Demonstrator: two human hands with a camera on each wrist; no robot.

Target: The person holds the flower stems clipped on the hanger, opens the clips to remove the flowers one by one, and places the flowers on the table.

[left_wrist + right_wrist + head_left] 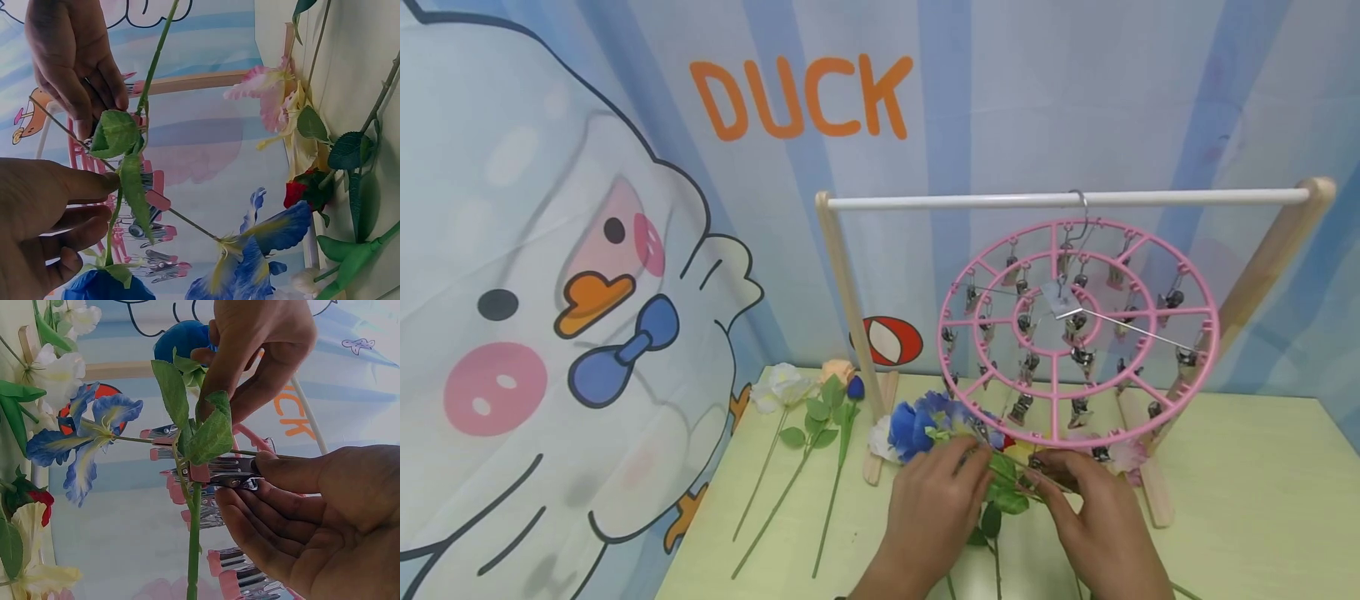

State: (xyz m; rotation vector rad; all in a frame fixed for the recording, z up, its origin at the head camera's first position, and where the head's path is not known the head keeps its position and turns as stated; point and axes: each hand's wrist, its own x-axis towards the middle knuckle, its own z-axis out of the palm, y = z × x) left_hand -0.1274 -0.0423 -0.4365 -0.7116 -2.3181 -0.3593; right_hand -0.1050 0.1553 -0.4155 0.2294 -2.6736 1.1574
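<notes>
My left hand [936, 508] pinches the green stem of an artificial blue rose [181, 342] between thumb and fingers, below the bloom. My right hand [300, 512] pinches the metal end of a clip [228, 472] whose pink tips lie against that stem, by its leaves [209, 437]. The clip belongs to a round pink hanger [1055, 408] above the hands. A blue and yellow iris [250, 256] hangs by its thin stem beside the clip, blossom toward the table. In the head view the hands partly hide the clip.
The hanger hooks over a white rod [925, 202] on a wooden stand [842, 283]. Left on the table lie a white flower [786, 387], a peach rose [838, 372] and a blue bud [855, 387]. A red rose [303, 190] and pink flower [265, 87] lie beneath.
</notes>
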